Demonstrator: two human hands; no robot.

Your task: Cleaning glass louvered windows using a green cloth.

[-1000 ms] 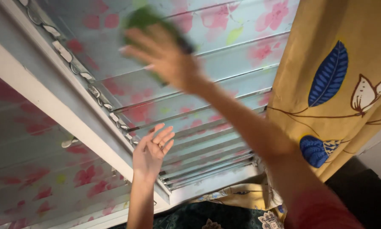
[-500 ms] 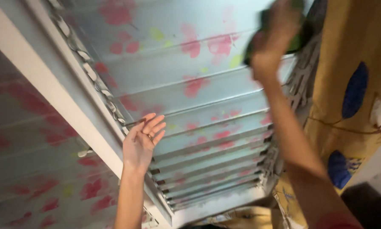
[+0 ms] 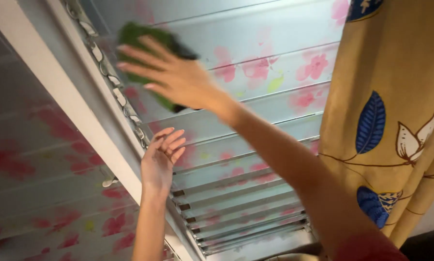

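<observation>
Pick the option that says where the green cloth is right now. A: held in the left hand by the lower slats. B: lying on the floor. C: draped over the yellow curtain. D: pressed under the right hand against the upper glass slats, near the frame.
D: the right hand is spread flat over the green cloth on the flowered glass slats, while the left hand is bare.

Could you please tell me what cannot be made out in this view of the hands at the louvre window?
Head view only:
- The green cloth: mostly hidden under the right hand; its full shape is unclear.
- The right hand's fingertips: motion-blurred.
- The left hand: whether it touches the glass slats or the window frame cannot be told.
- The yellow curtain: cut off at the right edge.
</observation>
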